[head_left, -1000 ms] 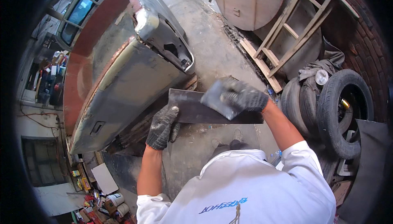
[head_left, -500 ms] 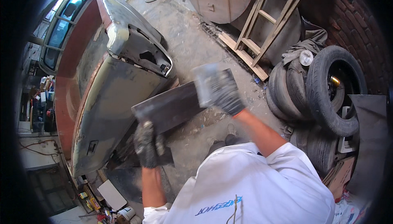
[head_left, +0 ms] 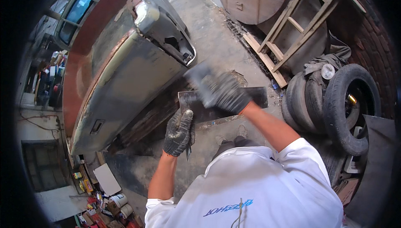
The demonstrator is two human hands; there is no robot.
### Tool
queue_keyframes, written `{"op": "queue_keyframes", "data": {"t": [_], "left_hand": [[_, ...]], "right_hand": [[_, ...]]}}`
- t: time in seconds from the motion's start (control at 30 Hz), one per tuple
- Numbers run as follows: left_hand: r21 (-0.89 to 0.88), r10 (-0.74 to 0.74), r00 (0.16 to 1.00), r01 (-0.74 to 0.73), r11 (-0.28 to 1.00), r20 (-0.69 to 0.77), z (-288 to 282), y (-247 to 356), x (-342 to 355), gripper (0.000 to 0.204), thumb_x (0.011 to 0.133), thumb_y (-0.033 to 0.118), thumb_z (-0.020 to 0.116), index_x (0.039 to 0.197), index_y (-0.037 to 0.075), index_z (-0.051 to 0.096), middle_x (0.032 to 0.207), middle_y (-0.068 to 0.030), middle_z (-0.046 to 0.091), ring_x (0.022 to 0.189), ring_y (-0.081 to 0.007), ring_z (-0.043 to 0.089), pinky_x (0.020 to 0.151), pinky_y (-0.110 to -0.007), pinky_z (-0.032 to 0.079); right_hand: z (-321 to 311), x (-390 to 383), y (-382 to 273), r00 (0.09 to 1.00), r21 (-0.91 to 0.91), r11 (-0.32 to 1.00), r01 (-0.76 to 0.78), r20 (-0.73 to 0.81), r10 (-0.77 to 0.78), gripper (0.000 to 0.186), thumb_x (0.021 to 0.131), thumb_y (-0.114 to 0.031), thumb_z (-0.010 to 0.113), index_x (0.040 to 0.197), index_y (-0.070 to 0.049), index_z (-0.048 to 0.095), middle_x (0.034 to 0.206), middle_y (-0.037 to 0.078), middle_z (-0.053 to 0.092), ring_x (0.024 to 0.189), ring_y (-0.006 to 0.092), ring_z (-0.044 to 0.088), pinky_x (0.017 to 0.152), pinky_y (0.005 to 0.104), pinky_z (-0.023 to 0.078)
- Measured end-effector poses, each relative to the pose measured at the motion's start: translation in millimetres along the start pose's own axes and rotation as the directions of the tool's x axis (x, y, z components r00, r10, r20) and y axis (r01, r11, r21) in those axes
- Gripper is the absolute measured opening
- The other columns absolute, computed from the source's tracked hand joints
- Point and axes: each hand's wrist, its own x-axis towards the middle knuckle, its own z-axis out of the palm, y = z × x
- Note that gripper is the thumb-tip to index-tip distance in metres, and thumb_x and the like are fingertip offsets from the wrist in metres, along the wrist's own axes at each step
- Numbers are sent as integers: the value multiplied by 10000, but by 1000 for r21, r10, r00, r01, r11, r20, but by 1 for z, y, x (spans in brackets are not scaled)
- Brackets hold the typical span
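Board, dark and flat, is pinched in the left grip; the right grip, blurred, holds a gray sheet over it.

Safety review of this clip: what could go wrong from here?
1. The left grip holds the panel near one end, with no support visible at the far end, so it may tip.
2. The right grip, blurred as if moving fast, holds a sheet over the panel; that could slip past an edge.
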Motion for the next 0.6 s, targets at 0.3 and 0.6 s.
{"op": "queue_keyframes", "data": {"t": [0.3,0.6], "left_hand": [[176,278,961,-272,946,-12,-13,-15,-1,213,976,232,505,990,45,608,611,-29,514,506,-123,497,460,-285,376],[688,599,753,-588,425,273,-23,-8,3,222,862,66,561,1044,-58,588,909,-241,619,723,-365,618,567,-448,467]], "right_hand": [[14,-2,12,942,10,996,88,-327,-80,327,843,-214,555,1089,-8,614,1019,319,592,818,407,616,712,475,498],[-32,10,16,986,412,911,5,-152,63,449,884,-280,495,1145,81,553,966,293,623,898,426,606,817,475,471]]}}
